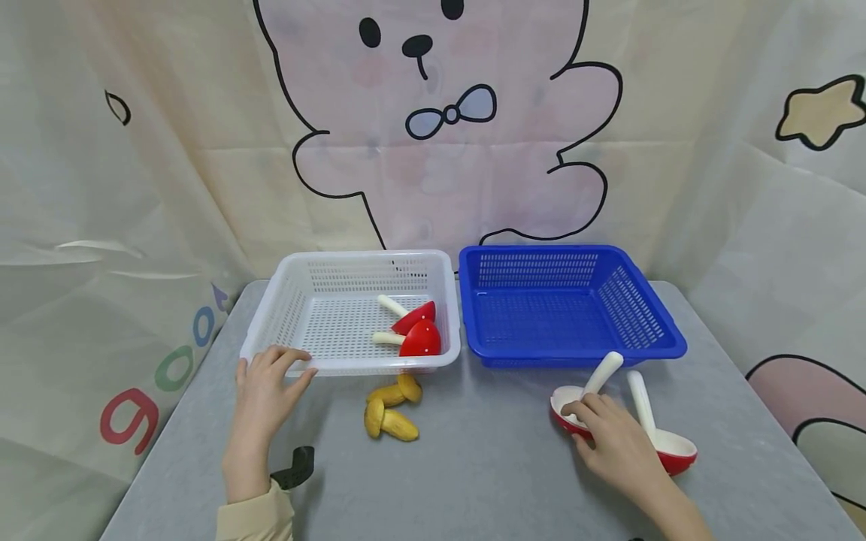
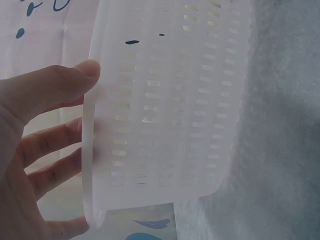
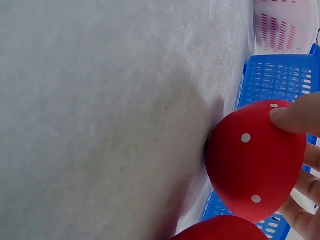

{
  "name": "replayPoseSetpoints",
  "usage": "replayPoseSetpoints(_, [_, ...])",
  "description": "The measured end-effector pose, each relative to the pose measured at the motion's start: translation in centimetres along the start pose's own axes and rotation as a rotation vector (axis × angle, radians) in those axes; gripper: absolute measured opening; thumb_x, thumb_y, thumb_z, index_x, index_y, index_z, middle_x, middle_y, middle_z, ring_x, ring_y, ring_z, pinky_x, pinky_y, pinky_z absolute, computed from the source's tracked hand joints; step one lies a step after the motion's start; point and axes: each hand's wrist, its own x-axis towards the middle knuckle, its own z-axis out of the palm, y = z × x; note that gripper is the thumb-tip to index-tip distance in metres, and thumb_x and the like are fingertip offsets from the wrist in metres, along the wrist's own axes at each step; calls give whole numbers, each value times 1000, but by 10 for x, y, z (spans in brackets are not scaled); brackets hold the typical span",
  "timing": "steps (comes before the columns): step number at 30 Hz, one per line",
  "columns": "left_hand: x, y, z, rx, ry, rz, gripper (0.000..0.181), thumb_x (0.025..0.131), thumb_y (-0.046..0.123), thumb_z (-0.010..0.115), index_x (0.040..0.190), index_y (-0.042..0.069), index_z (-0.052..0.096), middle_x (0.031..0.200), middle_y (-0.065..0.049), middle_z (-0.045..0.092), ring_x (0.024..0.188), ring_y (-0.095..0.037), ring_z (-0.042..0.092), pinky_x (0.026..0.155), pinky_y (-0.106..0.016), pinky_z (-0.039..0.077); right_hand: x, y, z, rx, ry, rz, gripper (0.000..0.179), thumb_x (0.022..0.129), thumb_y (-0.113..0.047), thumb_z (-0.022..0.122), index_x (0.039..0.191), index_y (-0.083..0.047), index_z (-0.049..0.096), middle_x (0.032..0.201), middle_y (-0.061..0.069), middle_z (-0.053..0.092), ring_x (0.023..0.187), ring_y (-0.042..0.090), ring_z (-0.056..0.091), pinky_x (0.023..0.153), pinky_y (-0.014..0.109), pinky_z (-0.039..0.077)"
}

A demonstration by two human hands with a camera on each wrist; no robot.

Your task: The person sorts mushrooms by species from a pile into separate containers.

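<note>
My left hand (image 1: 267,394) holds the near left rim of the white plastic basket (image 1: 365,367). In the left wrist view the thumb lies on the near side of the rim (image 2: 89,150), with the fingers behind it. At the right, my right hand (image 1: 619,443) pinches a red toy mushroom (image 3: 255,160) with white dots by its cap; its white stem (image 1: 604,370) points up and away. A second red mushroom (image 1: 676,453) lies on its cap just right of that hand. Inside the white basket, two more red mushrooms (image 1: 421,340) rest at the right end.
Two yellow-brown toy mushrooms (image 1: 392,424) lie on the grey table (image 1: 473,466) in front of the white basket. A blue basket (image 1: 575,359) with nothing in it stands beside the white one. Behind hangs a printed curtain (image 1: 446,188).
</note>
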Motion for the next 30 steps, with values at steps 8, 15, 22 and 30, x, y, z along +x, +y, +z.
replayPoseSetpoints(8, [0,0,1,-6,8,1,21,79,17,77,98,11,70,101,-11,64,100,-36,54,103,-75,18,-2,1,-1,-22,47,-42,37,58,-6,80,92,-14,67,83,-4,57,77,14,52,66,32,47])
replayPoseSetpoints(15, [0,0,1,-14,6,-4,21,80,17,77,99,11,69,102,-11,63,102,-36,54,104,-75,17,-1,-3,-10,11,132,-111,34,61,-7,71,93,-15,67,83,-4,57,75,12,47,65,25,39])
replayPoseSetpoints(22, [-1,0,0,-16,-1,-18,21,80,17,77,99,11,69,103,-11,63,104,-37,53,104,-75,17,3,-15,-25,85,195,-132,22,91,-25,52,100,-15,69,87,-4,59,78,12,45,71,21,34])
replayPoseSetpoints(30, [0,0,0,-10,-7,-8,21,80,17,77,99,12,69,103,-11,64,105,-37,53,104,-75,17,15,-32,-44,102,258,-154,47,101,-39,32,100,-12,71,87,-2,60,80,15,48,73,24,36])
